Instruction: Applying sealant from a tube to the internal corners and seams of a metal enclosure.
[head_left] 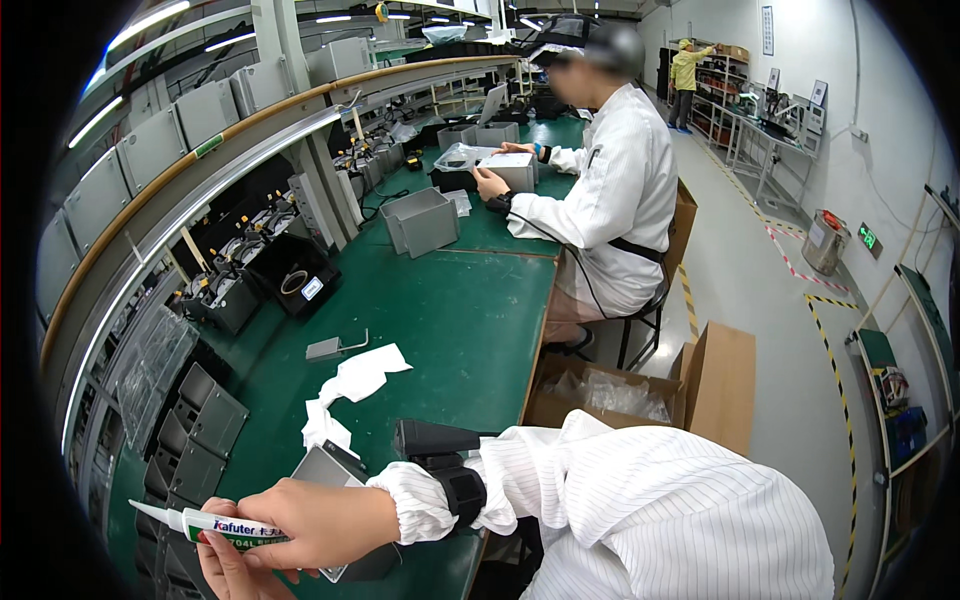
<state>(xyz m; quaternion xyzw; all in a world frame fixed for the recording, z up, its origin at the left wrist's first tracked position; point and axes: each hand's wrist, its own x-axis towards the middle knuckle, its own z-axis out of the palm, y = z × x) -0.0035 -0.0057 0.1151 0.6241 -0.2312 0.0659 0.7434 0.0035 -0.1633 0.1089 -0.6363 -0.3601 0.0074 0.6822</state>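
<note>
A white and green glue tube [228, 529] with a long pointed white nozzle is held over the near left part of the bench, its tip pointing left. My right hand [325, 520] closes around the rear of the tube. From the lower edge, my left hand [235, 575] presses its fingers against the tube's underside; the rest of that hand is cut off. Beneath my right wrist is a grey open box [335, 466], partly hidden by the arm. Crumpled white wipes [365, 373] lie beyond it, with a hex key [355, 345] by a small grey block [323, 348].
Grey housings [215, 420] stand along the left edge, near a black bin [292, 272]. Further up the green bench [450, 310] is another grey box [420, 222]. A seated co-worker [620, 170] handles a grey case. Cardboard cartons [715, 385] stand right of the bench.
</note>
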